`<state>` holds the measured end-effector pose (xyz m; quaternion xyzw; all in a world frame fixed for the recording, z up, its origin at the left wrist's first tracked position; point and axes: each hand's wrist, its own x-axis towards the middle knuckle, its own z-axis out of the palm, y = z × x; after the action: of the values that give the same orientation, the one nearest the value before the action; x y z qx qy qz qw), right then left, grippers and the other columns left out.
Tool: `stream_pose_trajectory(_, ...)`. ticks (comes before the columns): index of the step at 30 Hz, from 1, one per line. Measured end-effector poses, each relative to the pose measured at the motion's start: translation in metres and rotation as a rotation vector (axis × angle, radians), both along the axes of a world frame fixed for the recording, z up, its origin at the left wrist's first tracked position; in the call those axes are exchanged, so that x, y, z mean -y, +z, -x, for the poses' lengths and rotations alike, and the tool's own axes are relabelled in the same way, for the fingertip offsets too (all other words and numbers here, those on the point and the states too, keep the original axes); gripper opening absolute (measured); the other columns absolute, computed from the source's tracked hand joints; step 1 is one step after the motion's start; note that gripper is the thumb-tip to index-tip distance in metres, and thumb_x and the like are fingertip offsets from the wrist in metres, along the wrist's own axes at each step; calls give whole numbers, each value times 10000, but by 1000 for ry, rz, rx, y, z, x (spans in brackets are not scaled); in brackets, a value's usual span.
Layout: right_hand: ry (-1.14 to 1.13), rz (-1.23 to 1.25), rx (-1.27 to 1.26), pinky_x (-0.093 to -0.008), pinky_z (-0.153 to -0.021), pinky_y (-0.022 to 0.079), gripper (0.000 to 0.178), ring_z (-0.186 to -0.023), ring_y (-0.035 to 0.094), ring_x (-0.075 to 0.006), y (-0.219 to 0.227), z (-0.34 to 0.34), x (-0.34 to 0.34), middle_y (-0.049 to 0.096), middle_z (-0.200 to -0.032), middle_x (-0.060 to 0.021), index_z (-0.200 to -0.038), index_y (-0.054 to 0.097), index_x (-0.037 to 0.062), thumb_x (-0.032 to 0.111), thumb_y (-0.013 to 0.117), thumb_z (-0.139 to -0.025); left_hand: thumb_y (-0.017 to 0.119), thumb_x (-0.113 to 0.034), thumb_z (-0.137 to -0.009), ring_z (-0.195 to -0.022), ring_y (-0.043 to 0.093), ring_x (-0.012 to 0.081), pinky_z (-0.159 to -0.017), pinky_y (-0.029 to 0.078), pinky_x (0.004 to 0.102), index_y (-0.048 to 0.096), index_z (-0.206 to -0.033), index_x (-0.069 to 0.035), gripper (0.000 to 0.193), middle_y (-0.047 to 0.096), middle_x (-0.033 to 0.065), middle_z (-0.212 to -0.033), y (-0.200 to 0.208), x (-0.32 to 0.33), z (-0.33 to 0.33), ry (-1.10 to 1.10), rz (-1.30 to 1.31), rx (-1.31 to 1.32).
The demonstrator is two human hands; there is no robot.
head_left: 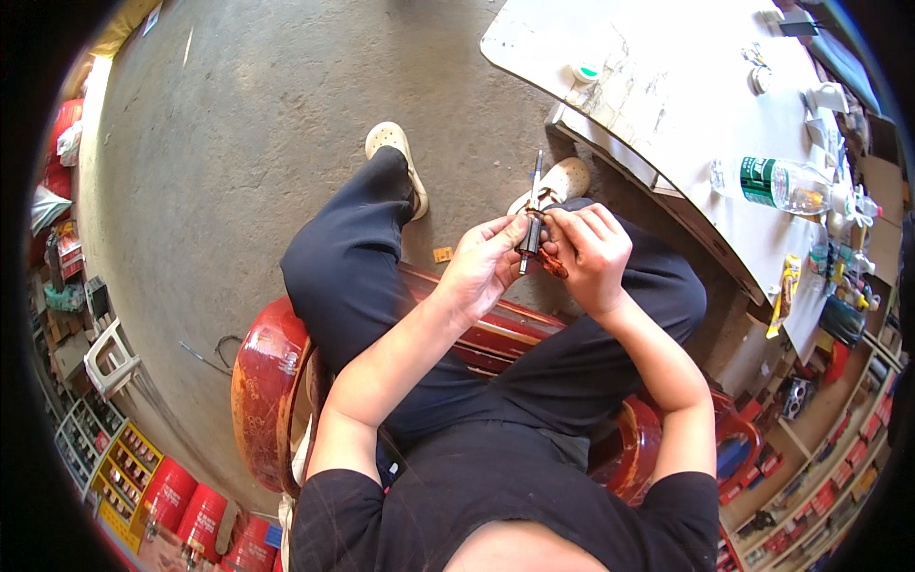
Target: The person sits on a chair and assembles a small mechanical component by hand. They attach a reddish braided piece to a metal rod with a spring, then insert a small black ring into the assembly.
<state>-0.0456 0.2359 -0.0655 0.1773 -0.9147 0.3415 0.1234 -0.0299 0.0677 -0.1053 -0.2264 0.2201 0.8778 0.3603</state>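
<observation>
Over my lap, in front of my knees, I hold what looks like a motor armature (pixel 531 238): a dark core on a thin metal shaft that points up and away. My left hand (pixel 481 265) pinches it from the left between thumb and fingers. On the other side my right hand (pixel 593 250) is closed with its fingertips at the armature's upper end. A reddish-brown bundle (pixel 552 264), like copper wire, shows below the right fingers. Exactly what the right fingertips grip is hidden.
I sit on a red wooden chair (pixel 262 381). To the right stands a white table (pixel 658 105) with a plastic bottle (pixel 772 186) and a yellow packet (pixel 785 291). Red drums (pixel 202 520) and a white stool (pixel 110 359) are at left; shelves (pixel 820 486) stand lower right.
</observation>
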Motion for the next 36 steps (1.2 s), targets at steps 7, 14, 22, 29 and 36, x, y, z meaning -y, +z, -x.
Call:
stream_pose_trajectory(7,52,-97,-4,-338,-612,498,212,-675,614,-255,13,9,-4,667,-780,-107,-902,684,1,-5,710,-692,526,-247,-983,-954,656,176,-869,534,322,573,-1169,-10,305,672,98,-1019,13,-6,3,70,40,-61)
stream_pose_trajectory(14,-68,-201,-71,-312,-653,497,113,-702,626,-233,29,21,-30,667,-781,-99,-890,688,9,11,696,-777,524,-236,-983,-1029,634,220,-934,501,357,531,-1240,2,351,658,133,-1075,21,-5,8,118,20,-166)
stream_pose_trajectory(22,-539,-252,39,-382,-795,470,188,-872,609,-313,8,82,-110,648,-926,-165,-972,702,21,177,654,-879,453,-252,-1006,-1121,589,278,-1008,481,409,466,-1266,15,373,584,138,-1172,35,-6,10,93,-230,-184)
stream_pose_trajectory(29,-536,-181,-84,-351,-796,496,255,-882,636,-269,30,63,-73,671,-987,-163,-1048,668,-10,187,652,-885,453,-236,-1008,-1138,576,295,-1018,453,433,497,-1257,-9,340,582,139,-1194,30,-4,10,113,-189,-263)
stream_pose_trajectory(36,18,621,1371,-245,-604,488,470,-662,639,-112,34,17,-17,650,-784,-48,-909,626,-4,406,423,-1015,467,-185,-1004,-1163,547,235,-1014,430,413,514,-1268,-39,306,568,116,-1247,22,-2,9,156,-20,-360)
